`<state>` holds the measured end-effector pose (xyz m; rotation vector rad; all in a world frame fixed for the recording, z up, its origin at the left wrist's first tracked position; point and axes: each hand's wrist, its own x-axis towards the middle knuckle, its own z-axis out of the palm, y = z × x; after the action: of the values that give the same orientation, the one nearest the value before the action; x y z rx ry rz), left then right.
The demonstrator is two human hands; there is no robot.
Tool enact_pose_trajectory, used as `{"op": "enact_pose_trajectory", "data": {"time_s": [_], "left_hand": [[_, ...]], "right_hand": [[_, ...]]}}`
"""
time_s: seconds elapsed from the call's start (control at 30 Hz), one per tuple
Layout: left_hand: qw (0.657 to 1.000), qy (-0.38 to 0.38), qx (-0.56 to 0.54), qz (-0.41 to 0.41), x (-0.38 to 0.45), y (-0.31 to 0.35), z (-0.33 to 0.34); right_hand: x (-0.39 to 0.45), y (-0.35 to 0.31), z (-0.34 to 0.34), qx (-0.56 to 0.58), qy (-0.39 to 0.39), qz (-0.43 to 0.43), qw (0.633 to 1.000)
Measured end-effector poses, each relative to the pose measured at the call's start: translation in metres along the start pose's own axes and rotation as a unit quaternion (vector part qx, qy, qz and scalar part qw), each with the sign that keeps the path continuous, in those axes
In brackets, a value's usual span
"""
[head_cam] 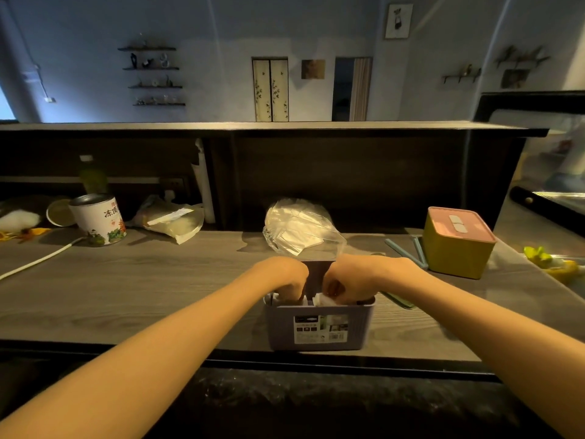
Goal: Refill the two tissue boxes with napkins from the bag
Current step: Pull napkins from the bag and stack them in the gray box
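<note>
Dim wood-grain desk carried it all: a clear plastic bag of white napkins at the back, a yellow pink-lidded tissue box far right, a ribbed purple box at the near edge. Left hand and right hand curled inside, grip closed on white napkins.

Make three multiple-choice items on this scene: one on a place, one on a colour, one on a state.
1. Where is the bag?
A. behind the purple box
B. on the yellow box
C. beside the tin
2. The yellow box's lid is:
A. green
B. pink
C. black
3. The purple box is:
A. closed
B. tipped over
C. open, both hands inside

Answers: 1 A, the bag lies beyond it. 2 B, its top is pink. 3 C, the left hand and right hand reach into its open top.
</note>
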<state>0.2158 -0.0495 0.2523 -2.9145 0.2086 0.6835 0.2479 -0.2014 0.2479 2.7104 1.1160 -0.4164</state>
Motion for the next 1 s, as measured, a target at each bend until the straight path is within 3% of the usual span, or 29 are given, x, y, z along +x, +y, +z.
{"op": "enact_pose_trajectory", "data": {"time_s": [0.17,0.33,0.5,0.67,0.83,0.9,1.0], "left_hand": [[0.983,0.065,-0.164,0.043,-0.02,-0.018,-0.031],[0.934,0.14,-0.327,0.019,-0.007,-0.044,-0.04],[0.885,0.208,-0.415,-0.029,0.049,-0.065,-0.014],[0.778,0.266,-0.564,-0.074,0.112,-0.074,0.02],[0.63,0.373,-0.68,-0.046,0.157,-0.081,0.023],[0.618,0.406,-0.671,-0.053,0.167,-0.086,0.025],[0.594,0.435,-0.669,-0.103,0.175,-0.09,0.028]], "right_hand": [[-0.021,0.012,-0.029,0.107,0.088,-0.038,0.99],[0.001,0.047,-0.041,0.276,0.246,0.014,0.929],[0.077,0.071,0.007,0.254,0.199,0.049,0.945],[0.133,0.094,0.044,0.257,0.208,0.05,0.942],[0.171,0.105,0.035,0.183,0.368,0.013,0.912],[0.181,0.106,0.02,0.124,0.386,-0.028,0.914],[0.197,0.1,0.006,-0.02,0.339,-0.096,0.936]]}}
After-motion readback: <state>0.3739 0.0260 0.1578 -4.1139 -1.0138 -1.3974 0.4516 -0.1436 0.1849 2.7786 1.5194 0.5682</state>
